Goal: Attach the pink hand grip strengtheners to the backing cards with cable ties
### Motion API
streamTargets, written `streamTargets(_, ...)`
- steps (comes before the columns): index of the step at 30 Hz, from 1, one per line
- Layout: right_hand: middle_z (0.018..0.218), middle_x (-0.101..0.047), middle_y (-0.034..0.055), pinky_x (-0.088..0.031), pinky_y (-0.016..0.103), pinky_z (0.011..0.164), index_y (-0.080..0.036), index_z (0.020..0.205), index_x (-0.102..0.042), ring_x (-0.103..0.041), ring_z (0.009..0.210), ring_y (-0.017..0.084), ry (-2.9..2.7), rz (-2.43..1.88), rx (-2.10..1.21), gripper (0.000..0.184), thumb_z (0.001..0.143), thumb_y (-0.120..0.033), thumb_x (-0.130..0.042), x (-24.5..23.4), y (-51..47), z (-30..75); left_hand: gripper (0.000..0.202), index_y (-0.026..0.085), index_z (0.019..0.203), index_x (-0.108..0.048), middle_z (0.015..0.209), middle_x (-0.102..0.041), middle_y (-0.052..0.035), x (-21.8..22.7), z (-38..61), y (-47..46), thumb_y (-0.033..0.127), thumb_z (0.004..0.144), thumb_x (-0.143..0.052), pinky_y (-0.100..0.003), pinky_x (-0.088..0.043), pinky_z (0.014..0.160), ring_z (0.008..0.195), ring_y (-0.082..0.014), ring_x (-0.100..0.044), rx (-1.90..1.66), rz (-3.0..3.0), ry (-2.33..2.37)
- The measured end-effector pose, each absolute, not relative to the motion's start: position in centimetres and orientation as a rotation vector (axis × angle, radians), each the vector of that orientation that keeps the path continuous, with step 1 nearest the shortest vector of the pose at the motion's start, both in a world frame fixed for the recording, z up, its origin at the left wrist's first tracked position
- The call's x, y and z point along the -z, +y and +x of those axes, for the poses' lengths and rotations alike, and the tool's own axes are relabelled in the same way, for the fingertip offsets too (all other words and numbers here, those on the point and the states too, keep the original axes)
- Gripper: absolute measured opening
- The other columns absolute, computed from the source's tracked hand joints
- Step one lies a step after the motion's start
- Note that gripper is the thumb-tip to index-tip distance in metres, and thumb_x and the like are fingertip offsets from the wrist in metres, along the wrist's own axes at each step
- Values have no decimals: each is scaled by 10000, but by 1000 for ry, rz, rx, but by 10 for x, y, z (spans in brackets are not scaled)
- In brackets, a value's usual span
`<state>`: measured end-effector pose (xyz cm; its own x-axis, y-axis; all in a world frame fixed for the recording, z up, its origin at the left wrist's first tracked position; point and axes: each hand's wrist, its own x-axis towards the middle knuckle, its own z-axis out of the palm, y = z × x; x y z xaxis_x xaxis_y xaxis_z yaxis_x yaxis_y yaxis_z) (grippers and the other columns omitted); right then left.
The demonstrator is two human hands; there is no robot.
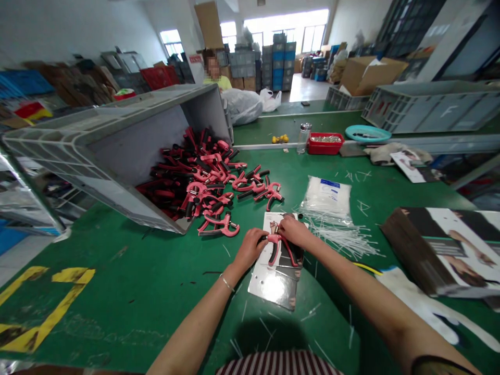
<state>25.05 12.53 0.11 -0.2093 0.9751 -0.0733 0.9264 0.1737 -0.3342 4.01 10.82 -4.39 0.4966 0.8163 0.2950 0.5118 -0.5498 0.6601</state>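
Now, your left hand [249, 249] and right hand [295, 232] are closed on the pink hand gripper [274, 249]: probably light, stiff plastic, best held by its handles.

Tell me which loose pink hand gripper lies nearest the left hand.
The front-most pink hand gripper, flat on the green table, ahead of the heap.

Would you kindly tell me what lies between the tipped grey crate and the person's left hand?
In the head view, a loose pink hand gripper lies on the green table between the grey crate and the left hand.
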Motion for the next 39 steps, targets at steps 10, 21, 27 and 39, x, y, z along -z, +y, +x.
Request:
streamTargets(10,1026,-614,75,-443,334,901,-193,1014,-644,-577,981,200,-2051,-1507,-530,180,966,-242,-477,-1,93,269,241,224,1146,-649,1075,-633,-71,26,38,103,289,954,-518,-398,-418,938,1022,-228,-535,-787,2228,1140)
streamTargets(21,905,-675,42,-411,370,884,-215,890,-674,-569,910,218,-1975,-1388,-603,88,917,-253,-600,14,42,257,221,244,1038,-744,961,-659,-52,18,87,136,202,872,-603,-382,-420,939,976,-218,-574,-730,2125,1059)
streamTargets(27,966,-679,45,-419,365,884,-220,929,-664,-572,949,219,-1923,-1378,-612,92,929,-203,-573,17,55,254,141,207,870,-743,928,-670,-45,31,89,127,134,820,-633,-346,-471,908,958,-196,-604,-819,1915,1029)
streamTargets(39,969,-702,40,-382,408,930,-223,912,-683,-584,944,225,-2032,-1341,-598,87,915,-217,-596,17,53,254,116,225,896,-739,991,-660,-53,41,88,117,190,849,-639,-370,-460,964,1015,-205,-607,-960,1800,1003)
